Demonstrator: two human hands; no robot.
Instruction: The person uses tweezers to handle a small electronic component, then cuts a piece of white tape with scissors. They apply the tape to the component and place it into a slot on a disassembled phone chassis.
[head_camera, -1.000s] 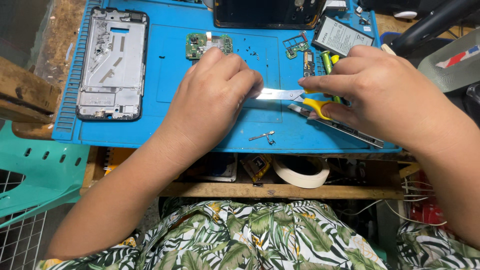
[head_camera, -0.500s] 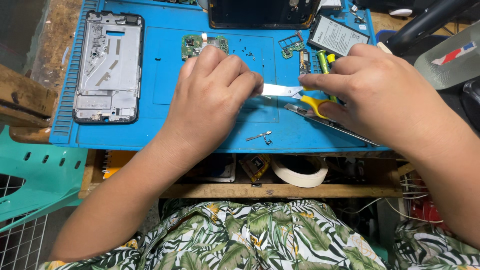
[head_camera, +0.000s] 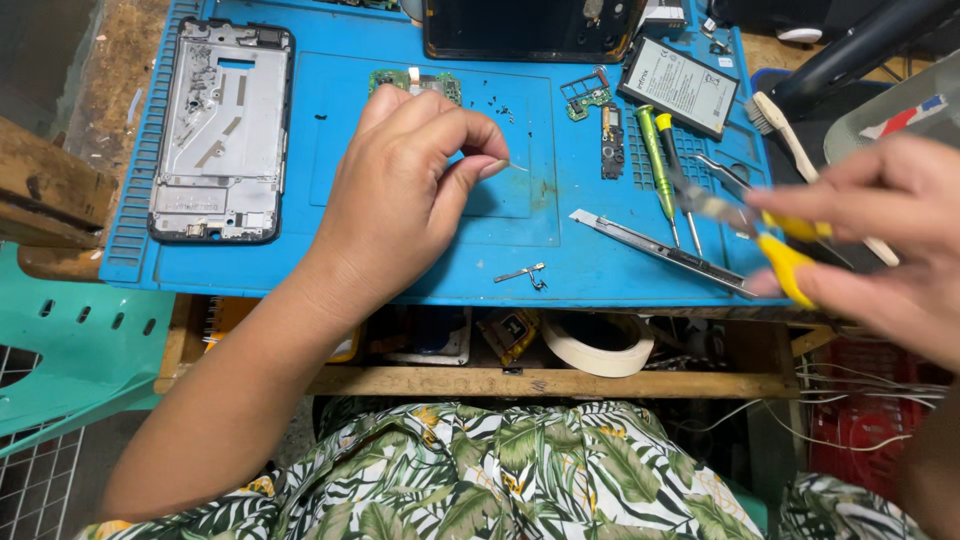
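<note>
— What sort of place is this?
— A phone repair workshop: a blue work mat on a worn wooden bench, a stripped phone frame, small circuit boards, screwdrivers and a tape roll.

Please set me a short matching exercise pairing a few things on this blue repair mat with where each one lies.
Things:
1. silver metal phone frame
2. white roll of tape
3. slim grey utility knife
4. green-handled screwdriver

Places:
A. on the shelf under the blue silicone mat
B. left end of the mat
C. upright beside the battery
D. slanting along the mat's lower right edge

Pairs: 1-B, 2-A, 3-D, 4-C
</note>
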